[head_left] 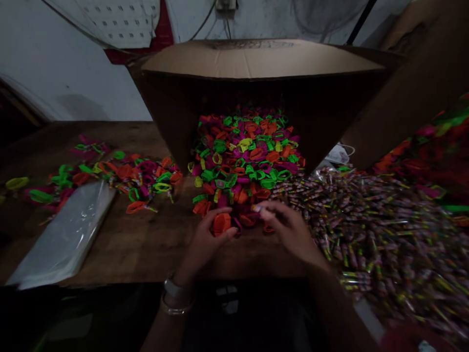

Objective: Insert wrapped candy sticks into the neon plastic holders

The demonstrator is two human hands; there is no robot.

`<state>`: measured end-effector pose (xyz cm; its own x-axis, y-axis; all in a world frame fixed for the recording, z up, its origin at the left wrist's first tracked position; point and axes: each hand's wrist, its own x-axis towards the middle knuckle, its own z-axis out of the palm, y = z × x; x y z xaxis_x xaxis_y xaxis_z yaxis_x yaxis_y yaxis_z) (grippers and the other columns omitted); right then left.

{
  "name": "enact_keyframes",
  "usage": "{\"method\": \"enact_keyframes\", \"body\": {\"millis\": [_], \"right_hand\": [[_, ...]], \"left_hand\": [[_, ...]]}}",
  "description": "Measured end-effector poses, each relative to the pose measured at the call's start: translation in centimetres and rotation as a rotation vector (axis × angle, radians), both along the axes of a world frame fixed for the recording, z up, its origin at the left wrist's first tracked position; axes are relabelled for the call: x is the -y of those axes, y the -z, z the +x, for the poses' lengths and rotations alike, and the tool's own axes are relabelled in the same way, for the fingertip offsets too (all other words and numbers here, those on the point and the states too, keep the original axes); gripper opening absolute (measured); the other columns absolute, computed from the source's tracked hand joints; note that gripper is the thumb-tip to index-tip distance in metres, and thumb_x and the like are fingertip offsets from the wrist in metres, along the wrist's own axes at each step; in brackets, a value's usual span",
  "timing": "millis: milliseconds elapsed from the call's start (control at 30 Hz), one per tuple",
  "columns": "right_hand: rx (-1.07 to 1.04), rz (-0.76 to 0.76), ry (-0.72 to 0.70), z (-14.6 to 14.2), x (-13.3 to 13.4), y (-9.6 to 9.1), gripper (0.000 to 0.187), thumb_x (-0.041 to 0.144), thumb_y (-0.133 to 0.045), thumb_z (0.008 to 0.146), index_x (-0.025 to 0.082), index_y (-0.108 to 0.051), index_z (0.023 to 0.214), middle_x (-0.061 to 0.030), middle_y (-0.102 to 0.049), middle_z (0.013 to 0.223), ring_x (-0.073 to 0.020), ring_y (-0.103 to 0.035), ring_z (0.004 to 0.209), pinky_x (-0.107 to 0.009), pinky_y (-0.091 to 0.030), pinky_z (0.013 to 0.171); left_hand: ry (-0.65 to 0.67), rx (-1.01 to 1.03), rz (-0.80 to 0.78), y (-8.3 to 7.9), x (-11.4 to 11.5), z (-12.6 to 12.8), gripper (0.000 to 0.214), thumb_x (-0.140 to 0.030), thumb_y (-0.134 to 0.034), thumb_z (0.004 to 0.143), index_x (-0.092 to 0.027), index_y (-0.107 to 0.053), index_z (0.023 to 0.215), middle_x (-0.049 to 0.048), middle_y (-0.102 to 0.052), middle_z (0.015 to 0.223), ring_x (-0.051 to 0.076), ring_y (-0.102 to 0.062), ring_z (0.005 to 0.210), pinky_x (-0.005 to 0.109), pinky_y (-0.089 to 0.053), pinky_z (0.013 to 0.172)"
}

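My left hand point(203, 242) is curled around an orange plastic toy watch point(222, 224) at the front edge of the colourful heap. To its right, my right hand point(293, 230) pinches a small wrapped candy tube point(256, 208) between thumb and fingers, a little apart from the toy watch. Behind both hands, a heap of neon toy watches point(252, 154) in orange, green, yellow and magenta spills from a cardboard box point(256, 61) lying open toward me. The dim light blurs the fingertips.
Wrapped candy tubes point(381, 230) cover the right of the wooden table point(146, 249). At the left lie toy watches with candy tubes attached point(146, 173) and a stack of clear plastic bags point(69, 239). More neon pieces point(406, 151) are piled at the far right.
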<state>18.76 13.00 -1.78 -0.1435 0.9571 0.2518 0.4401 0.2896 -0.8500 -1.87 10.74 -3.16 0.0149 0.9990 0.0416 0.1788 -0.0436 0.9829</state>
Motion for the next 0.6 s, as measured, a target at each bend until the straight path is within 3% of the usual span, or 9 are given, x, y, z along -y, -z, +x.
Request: {"method": "enact_keyframes", "body": {"millis": [100, 300, 433, 600], "right_hand": [[-0.234, 0.011, -0.08, -2.3, 2.7, 0.0, 0.017, 0.027, -0.056, 0.085, 0.023, -0.069, 0.095, -0.004, -0.071, 0.096, -0.0186, -0.065, 0.092, -0.03, -0.05, 0.081], [-0.349, -0.035, -0.099, -2.7, 3.4, 1.5, 0.018, 0.02, -0.059, 0.083, 0.025, -0.072, 0.094, -0.0025, -0.07, 0.092, -0.0176, -0.063, 0.091, -0.03, -0.049, 0.082], [-0.305, 0.059, -0.094, -2.2, 3.6, 2.4, 0.019, 0.018, -0.059, 0.083, 0.026, -0.072, 0.093, -0.0026, -0.07, 0.088, -0.0175, -0.064, 0.087, -0.03, -0.049, 0.079], [-0.221, 0.208, -0.096, -1.8, 4.1, 2.9, 0.022, 0.023, -0.054, 0.088, 0.028, -0.072, 0.099, -0.0049, -0.072, 0.091, -0.0186, -0.065, 0.085, -0.032, -0.051, 0.074]], "left_hand": [[0.1, -0.097, 0.055, -0.5, 0.1, 0.6, 0.021, -0.022, -0.067, 0.067, -0.018, -0.063, 0.088, 0.0052, -0.065, 0.095, 0.02, -0.061, 0.091, 0.033, -0.047, 0.085], [0.203, -0.035, -0.072, -0.6, 0.6, 1.4, 0.032, -0.007, -0.058, 0.056, -0.019, -0.058, 0.085, -0.0002, -0.064, 0.085, 0.016, -0.06, 0.079, 0.026, -0.048, 0.073], [0.225, 0.049, -0.13, -0.5, 0.9, 1.9, 0.024, -0.012, -0.062, 0.057, -0.018, -0.056, 0.08, -0.0019, -0.059, 0.078, 0.014, -0.055, 0.073, 0.023, -0.045, 0.067], [0.243, 0.108, -0.212, -0.1, 1.3, 2.1, 0.022, -0.036, -0.062, 0.076, -0.018, -0.054, 0.086, -0.0015, -0.057, 0.076, 0.011, -0.052, 0.065, 0.021, -0.041, 0.059]]}}
